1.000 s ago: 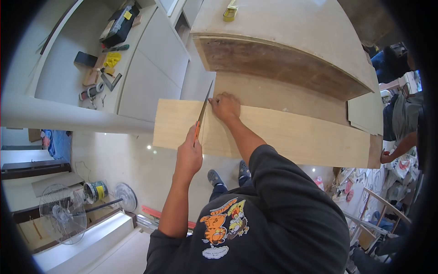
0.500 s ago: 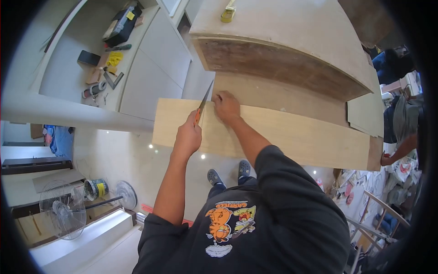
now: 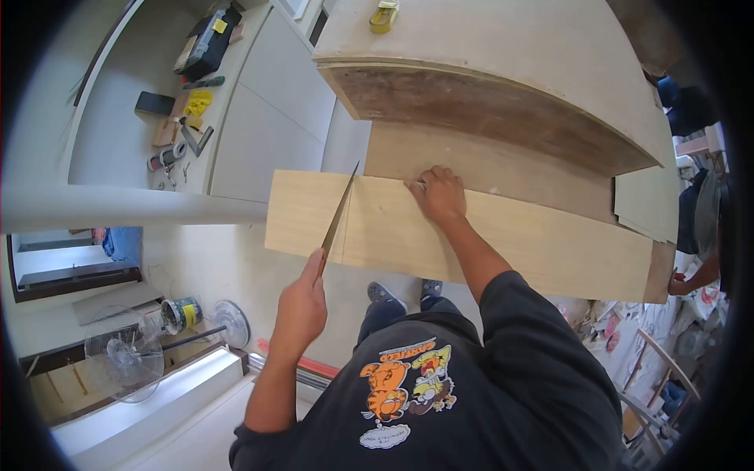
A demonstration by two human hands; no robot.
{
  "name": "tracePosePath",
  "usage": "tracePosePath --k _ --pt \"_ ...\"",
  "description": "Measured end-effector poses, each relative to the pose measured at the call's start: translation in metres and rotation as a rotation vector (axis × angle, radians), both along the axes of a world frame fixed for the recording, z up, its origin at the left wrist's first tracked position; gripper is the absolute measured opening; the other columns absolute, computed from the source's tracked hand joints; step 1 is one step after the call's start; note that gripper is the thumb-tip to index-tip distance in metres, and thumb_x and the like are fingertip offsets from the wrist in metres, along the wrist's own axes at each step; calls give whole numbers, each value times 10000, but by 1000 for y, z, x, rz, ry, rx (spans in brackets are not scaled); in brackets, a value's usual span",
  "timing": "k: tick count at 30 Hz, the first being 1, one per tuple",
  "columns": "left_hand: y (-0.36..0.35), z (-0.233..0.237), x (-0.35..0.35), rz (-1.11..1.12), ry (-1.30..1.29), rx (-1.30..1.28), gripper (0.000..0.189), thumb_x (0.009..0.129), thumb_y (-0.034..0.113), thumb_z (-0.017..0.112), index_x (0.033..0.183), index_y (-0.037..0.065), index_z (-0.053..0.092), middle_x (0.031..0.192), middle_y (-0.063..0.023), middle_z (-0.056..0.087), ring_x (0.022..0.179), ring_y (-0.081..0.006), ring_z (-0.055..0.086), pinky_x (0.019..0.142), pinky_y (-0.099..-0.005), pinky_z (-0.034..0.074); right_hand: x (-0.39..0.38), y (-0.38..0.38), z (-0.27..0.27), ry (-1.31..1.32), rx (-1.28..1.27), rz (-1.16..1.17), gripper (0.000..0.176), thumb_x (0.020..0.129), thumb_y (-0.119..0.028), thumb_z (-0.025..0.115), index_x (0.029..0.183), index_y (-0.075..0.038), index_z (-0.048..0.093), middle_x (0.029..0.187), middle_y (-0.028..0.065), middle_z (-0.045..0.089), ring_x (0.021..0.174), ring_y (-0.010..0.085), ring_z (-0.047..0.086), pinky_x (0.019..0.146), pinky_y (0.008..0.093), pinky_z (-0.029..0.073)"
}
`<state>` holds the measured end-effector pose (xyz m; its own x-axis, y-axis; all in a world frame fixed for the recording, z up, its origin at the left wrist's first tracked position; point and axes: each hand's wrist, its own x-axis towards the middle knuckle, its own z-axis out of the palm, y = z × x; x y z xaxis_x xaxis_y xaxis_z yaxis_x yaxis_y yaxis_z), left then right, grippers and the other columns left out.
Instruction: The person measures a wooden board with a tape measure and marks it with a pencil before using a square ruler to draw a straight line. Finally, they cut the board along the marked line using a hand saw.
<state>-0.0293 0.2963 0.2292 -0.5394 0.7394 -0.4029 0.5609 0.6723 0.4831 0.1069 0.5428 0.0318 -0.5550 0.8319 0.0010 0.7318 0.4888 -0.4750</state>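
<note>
My left hand (image 3: 305,310) is closed around the handle of a handsaw (image 3: 339,216). The blade slants up and away across a long pale wooden board (image 3: 503,231), beside a thin line that runs across the board's width. On the far edge of the board, right of the saw, lies my right hand (image 3: 442,195), its fingers bent over the edge and the thumb apart. The board's left end juts out past the brown panel (image 3: 487,161) behind it. Most of the saw handle is hidden in my fist.
Another person's hand (image 3: 679,284) is at the board's right end. A wooden cabinet (image 3: 471,102) stands beyond, with a yellow tape measure (image 3: 383,17) on top. At left, a shelf holds a toolbox (image 3: 208,43) and a square (image 3: 198,141). A fan (image 3: 126,353) and bucket (image 3: 181,314) stand lower left.
My left hand has drawn the saw back toward my body and down-left. My right hand has moved right along the far edge, away from the blade.
</note>
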Motion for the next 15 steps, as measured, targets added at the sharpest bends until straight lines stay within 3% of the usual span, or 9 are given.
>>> tracePosePath --k 3,8,11,15 --pt "26 -11 -10 -19 13 -34 419 984 134 443 1400 92 475 1176 -278 613 1122 -452 565 924 -456 478 0 3 4 4 -34 8 400 913 -454 598 938 -68 703 1071 96 626 1106 290 534 963 438 390" --pt "127 -99 -56 -92 65 60 405 977 117 404 1369 54 485 1079 -316 628 1013 -477 603 866 -502 488 0 0 9 -19 -48 -6 390 904 -454 611 936 -78 704 1049 84 631 1073 279 546 943 426 402" --pt "151 -106 -64 -94 41 8 409 975 124 398 1371 52 470 1071 -307 641 1016 -477 609 870 -499 492 -2 8 8 -42 -7 -17 391 902 -462 613 940 -85 709 1048 69 635 1058 264 555 942 414 407" --pt "161 -81 -69 -85 -45 -114 436 947 100 394 1379 73 450 1054 -293 653 1000 -479 616 866 -502 496 -3 1 13 -61 -40 -33 393 899 -472 615 936 -94 715 1037 59 639 1045 245 562 939 404 415"
